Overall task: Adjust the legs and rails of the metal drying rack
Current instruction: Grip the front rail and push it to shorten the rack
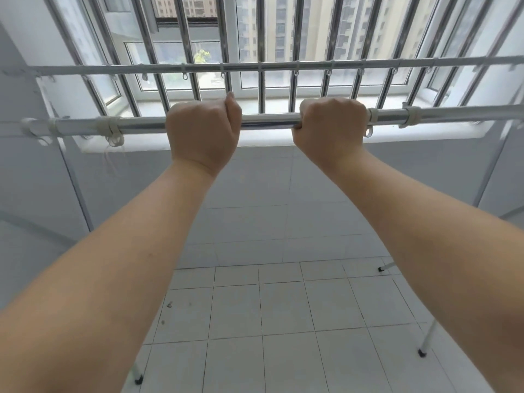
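Observation:
The metal drying rack's near rail (269, 122) is a shiny chrome tube running left to right at chest height. My left hand (202, 131) and my right hand (330, 124) are both wrapped around it from above, a short gap apart. A second, thinner far rail (255, 67) with small hanging rings runs parallel behind it. White plastic clips (412, 116) sit on the near rail at both sides. Rack legs with black feet stand on the floor at lower left (138, 377), lower right (423, 351) and far right (381, 268).
A window with vertical metal security bars (263, 46) fills the wall behind the rack, above a white sill (198, 104). White walls close in on the left and right. The floor is pale tile (283, 321).

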Available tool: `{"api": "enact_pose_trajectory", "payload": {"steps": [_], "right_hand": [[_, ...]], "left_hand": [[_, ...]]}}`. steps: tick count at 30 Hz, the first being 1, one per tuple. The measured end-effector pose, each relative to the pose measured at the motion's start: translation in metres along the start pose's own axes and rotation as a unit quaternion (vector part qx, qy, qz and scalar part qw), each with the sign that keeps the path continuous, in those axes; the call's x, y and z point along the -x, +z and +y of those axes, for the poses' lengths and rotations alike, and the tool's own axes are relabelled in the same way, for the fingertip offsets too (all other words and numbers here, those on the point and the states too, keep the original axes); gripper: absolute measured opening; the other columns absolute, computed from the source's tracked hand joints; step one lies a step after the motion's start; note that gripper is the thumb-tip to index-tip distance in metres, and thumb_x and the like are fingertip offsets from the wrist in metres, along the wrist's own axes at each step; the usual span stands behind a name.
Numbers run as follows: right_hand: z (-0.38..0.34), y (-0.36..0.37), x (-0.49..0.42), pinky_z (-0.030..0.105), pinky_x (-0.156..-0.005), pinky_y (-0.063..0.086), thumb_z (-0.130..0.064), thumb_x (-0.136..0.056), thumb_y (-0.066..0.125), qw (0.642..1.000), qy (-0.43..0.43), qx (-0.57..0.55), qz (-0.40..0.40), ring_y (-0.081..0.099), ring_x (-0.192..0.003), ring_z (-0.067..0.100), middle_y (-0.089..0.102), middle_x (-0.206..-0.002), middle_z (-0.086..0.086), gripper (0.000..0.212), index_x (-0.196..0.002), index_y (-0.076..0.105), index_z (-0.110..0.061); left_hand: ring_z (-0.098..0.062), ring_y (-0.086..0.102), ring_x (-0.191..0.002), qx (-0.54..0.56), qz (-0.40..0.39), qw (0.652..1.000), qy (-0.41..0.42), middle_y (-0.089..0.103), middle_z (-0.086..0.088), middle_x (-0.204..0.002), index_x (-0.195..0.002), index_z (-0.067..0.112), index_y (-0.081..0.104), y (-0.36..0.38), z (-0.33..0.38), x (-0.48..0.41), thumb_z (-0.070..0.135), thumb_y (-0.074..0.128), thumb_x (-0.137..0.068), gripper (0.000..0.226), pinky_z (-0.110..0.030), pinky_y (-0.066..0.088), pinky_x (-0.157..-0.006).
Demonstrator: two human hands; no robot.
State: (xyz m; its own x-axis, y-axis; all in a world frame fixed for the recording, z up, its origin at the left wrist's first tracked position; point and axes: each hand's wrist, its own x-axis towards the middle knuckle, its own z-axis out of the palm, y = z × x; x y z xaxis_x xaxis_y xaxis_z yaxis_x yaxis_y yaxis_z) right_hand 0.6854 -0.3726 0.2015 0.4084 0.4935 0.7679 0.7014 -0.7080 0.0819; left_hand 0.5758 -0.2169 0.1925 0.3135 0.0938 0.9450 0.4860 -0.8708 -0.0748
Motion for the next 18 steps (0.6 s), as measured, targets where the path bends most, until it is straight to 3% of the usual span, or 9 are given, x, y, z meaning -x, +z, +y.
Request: {"api": "enact_pose_trajectory", "payload": {"steps": [4,8,18], "right_hand": [[0.003,0.005,0.014,0.018,-0.050,0.009,-0.007,-0.059,0.050,1.000,-0.006,-0.007,0.030,0.034,-0.045,0.023,0.036,-0.047,0.003,0.015,-0.053,0.039,-0.016],[0.013,0.004,0.020,0.025,-0.052,0.024,-0.008,-0.060,0.050,0.999,-0.005,-0.013,0.032,0.034,-0.044,0.024,0.036,-0.046,0.003,0.014,-0.052,0.041,-0.015],[0.010,-0.001,0.019,0.029,-0.054,0.028,-0.015,-0.068,0.054,1.000,0.006,-0.005,-0.025,0.041,-0.052,0.027,0.041,-0.052,0.003,0.015,-0.059,0.042,-0.017]], "left_hand": [[-0.029,0.048,-0.037,-0.009,-0.017,1.000,0.002,0.054,-0.014,-0.041,-0.049,0.005,0.058,-0.003,0.006,0.011,0.020,0.044,-0.094,0.049,-0.028,0.031,-0.049],[-0.029,0.048,-0.036,-0.014,-0.030,0.999,-0.003,0.055,-0.013,-0.040,-0.049,0.008,0.059,-0.005,0.016,0.013,0.021,0.042,-0.094,0.050,-0.028,0.032,-0.048],[-0.029,0.047,-0.040,0.031,-0.041,0.999,0.002,0.057,-0.016,-0.045,-0.055,0.005,0.062,-0.012,0.014,0.013,0.021,0.039,-0.096,0.050,-0.030,0.029,-0.052]]}}
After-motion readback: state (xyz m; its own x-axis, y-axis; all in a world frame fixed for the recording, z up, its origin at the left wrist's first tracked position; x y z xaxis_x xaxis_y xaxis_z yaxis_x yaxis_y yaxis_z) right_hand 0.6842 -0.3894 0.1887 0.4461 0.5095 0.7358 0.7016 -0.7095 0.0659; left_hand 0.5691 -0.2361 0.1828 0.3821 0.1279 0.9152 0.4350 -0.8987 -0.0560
